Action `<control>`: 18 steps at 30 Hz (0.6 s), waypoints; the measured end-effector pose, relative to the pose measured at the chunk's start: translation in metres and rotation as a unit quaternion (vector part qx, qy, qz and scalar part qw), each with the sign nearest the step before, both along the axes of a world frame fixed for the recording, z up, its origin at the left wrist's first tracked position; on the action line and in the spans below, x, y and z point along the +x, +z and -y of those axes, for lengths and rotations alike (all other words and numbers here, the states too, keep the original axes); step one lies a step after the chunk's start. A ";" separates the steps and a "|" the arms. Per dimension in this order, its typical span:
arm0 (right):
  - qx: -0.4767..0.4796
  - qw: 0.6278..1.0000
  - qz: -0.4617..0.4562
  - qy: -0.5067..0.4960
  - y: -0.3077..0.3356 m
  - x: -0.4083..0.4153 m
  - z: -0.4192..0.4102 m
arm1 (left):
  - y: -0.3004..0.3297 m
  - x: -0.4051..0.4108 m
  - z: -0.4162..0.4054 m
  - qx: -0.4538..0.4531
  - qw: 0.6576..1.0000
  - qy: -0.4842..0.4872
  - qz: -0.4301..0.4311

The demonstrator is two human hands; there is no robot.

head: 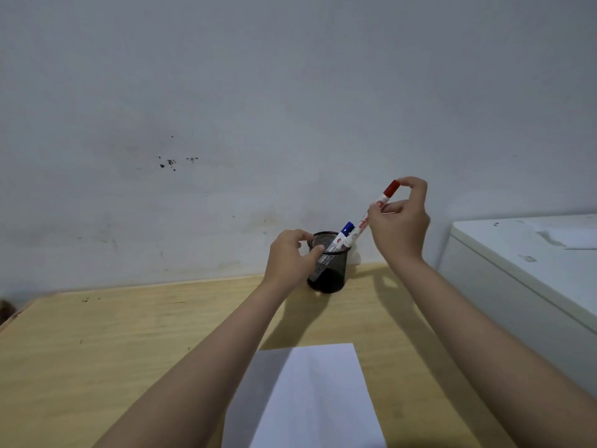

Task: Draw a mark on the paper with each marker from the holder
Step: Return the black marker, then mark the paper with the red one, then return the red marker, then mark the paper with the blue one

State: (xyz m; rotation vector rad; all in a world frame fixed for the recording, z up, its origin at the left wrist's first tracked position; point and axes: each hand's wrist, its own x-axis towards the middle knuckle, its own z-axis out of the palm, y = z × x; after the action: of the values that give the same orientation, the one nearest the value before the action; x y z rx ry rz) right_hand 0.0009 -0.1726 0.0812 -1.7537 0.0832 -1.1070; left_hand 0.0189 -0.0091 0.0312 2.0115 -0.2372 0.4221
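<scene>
Markers, two visible, are catalogued with their black mesh holder [328, 270], which stands near the far edge of a light wooden table [97, 350], close to the wall [258, 92]. Left of the holder a broad stretch of bare tabletop is left open as far as the rounded left corner; the far edge is met directly by the wall, so little room is left behind the holder. The left hand [289, 257] is set against the holder's left side, wrist low, thumb laid across the mesh and fingers curled at the rim, so that the holder is gripped and steadied. A blue-capped marker [342, 236] is seen leaning inside the holder, cap upward. Beside it a red-capped marker [371, 216] is tilted up to the right, its lower end at the rim; whether that end is inside the holder cannot be told. It is grasped by the right hand [400, 221], raised above the table, with thumb and lower fingers pinched on the barrel and the index finger arched over to touch the red cap. A white sheet of paper [310, 399] is laid flat at the near edge, between the two forearms, well apart from the holder and unmarked where visible. To the right, a white cabinet [517, 270] is placed just beside the table's right edge, closing that side. The wall is pale grey, with dark specks at left.
</scene>
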 end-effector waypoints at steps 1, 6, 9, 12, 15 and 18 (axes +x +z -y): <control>-0.001 1.000 -0.014 -0.004 -0.003 0.008 0.000 | -0.003 0.007 0.005 0.013 1.000 0.001 0.008; -0.018 0.993 -0.116 0.026 -0.024 0.036 -0.003 | -0.015 0.029 0.017 0.046 0.999 0.016 0.017; -0.053 0.981 -0.183 0.037 -0.036 0.046 -0.004 | -0.022 0.033 0.020 0.015 0.999 0.029 0.015; -0.116 0.954 -0.274 0.033 -0.045 0.056 -0.006 | -0.025 0.034 0.021 -0.008 0.999 0.036 0.015; -0.154 0.938 -0.309 -0.032 -0.046 0.066 -0.008 | -0.027 0.035 0.020 -0.012 0.999 0.038 0.014; -0.188 0.927 -0.316 -0.066 -0.042 0.076 -0.010 | -0.029 0.035 0.022 -0.010 0.999 0.036 0.011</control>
State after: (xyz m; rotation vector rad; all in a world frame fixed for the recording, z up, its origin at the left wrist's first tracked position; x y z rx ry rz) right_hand 0.0764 -0.1630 0.0387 -2.4332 0.4106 -0.6277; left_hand 0.0538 -0.0307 0.0027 2.0018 -0.1730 0.4902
